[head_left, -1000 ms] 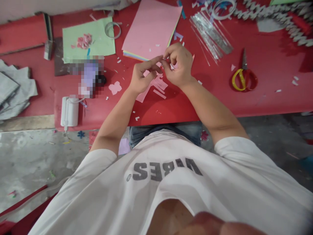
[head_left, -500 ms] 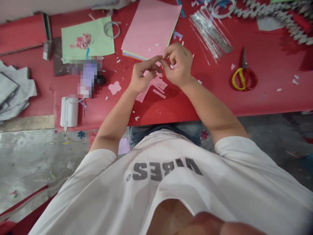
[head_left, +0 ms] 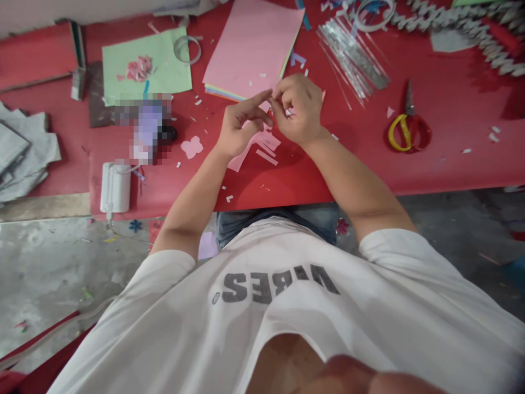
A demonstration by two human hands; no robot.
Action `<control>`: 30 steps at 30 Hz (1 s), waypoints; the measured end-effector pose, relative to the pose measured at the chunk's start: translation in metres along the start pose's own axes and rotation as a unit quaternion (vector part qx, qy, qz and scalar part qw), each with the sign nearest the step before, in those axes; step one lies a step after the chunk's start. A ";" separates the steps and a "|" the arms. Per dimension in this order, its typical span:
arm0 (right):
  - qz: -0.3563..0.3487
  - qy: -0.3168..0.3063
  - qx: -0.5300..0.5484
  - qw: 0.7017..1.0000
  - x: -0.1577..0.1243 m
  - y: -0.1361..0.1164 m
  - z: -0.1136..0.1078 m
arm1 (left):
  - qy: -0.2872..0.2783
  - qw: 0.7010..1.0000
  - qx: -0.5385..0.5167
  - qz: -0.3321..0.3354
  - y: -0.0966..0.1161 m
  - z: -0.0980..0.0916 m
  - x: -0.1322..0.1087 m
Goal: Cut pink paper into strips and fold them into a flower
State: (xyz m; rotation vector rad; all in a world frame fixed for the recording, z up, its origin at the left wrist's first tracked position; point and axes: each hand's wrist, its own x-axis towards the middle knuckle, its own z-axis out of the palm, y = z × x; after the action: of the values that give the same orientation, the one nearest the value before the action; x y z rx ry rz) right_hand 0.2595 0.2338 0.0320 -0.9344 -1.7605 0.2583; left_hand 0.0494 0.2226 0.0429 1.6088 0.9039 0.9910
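Note:
My left hand [head_left: 243, 125] reaches in from the left with its index finger stretched toward the fingertips of my right hand; its thumb and other fingers stand slightly apart. My right hand [head_left: 300, 106] is curled in a pinch, thumb against index finger. A bit of pink paper [head_left: 290, 111] shows inside its bent fingers; whatever sits right at the fingertips is too small to make out. Beneath both hands lie pink paper strips [head_left: 267, 156] on the red table. Just beyond them is a stack of coloured sheets [head_left: 254, 49], pink on top.
Scissors [head_left: 409, 123] with yellow and red handles lie to the right, below clear plastic strips [head_left: 353, 57]. To the left are a pink paper cutout [head_left: 192, 147], a white power bank [head_left: 116, 187], and a green sheet [head_left: 172, 71] bearing pink curls and a tape roll [head_left: 187, 50].
My left index finger has straightened slightly at the right fingertips. My right hand keeps its pinch in nearly the same place. The things on the table lie as before.

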 end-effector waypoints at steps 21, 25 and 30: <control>0.020 -0.202 -0.071 0.977 0.011 -0.013 -0.011 | -0.105 0.958 -0.244 -0.110 0.023 -0.023 -0.001; 0.036 -0.144 -0.070 0.986 0.008 -0.010 -0.011 | -0.096 0.946 -0.279 -0.133 0.027 -0.023 -0.003; 0.039 -0.054 -0.035 0.997 -0.001 -0.003 -0.008 | -0.029 0.976 -0.187 -0.105 0.017 -0.016 0.000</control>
State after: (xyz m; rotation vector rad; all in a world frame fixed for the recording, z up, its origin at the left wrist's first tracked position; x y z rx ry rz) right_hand 0.2647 0.2289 0.0363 -1.0575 -1.8436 0.3033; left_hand 0.0363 0.2240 0.0621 1.1932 0.7753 0.8986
